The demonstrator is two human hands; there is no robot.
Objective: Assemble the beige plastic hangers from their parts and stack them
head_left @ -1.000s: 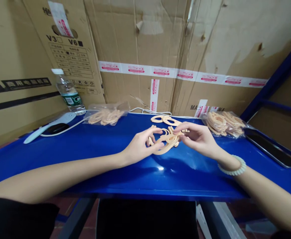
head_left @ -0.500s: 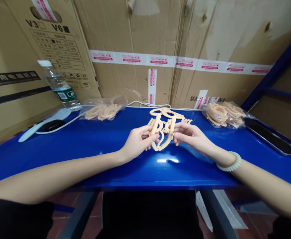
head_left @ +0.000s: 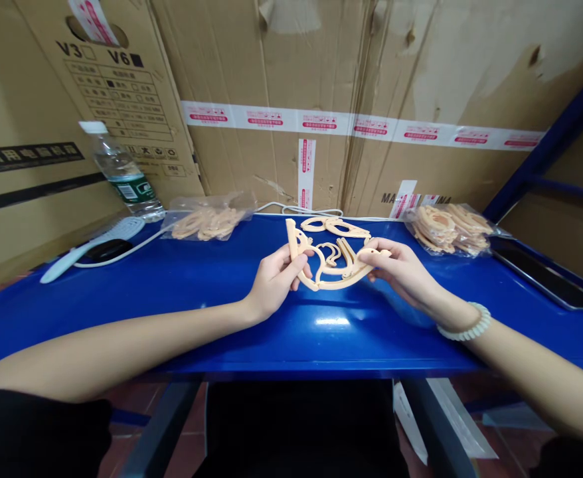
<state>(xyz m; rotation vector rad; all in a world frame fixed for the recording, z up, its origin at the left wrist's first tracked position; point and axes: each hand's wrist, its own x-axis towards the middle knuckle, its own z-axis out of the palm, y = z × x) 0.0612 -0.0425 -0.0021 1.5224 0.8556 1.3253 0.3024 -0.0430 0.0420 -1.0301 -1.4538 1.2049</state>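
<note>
A beige cut-out frame piece (head_left: 332, 265) is held up between both hands above the blue table (head_left: 196, 299). My left hand (head_left: 276, 279) is closed on its left end, thumb on top. My right hand (head_left: 400, 272) pinches its right end; a white bead bracelet sits on that wrist. Behind the held piece lie a few loose beige pieces (head_left: 336, 227) flat on the table.
A clear bag of beige pieces (head_left: 206, 221) lies at the back left, another fuller bag (head_left: 445, 229) at the back right. A water bottle (head_left: 122, 174), a white handheld device with a cord (head_left: 89, 247) and a dark tray (head_left: 545, 272) flank them. Cardboard boxes wall the back.
The beige piece was folded upright between my hands half a second ago; now it is spread wide, with my hands pulled farther apart.
</note>
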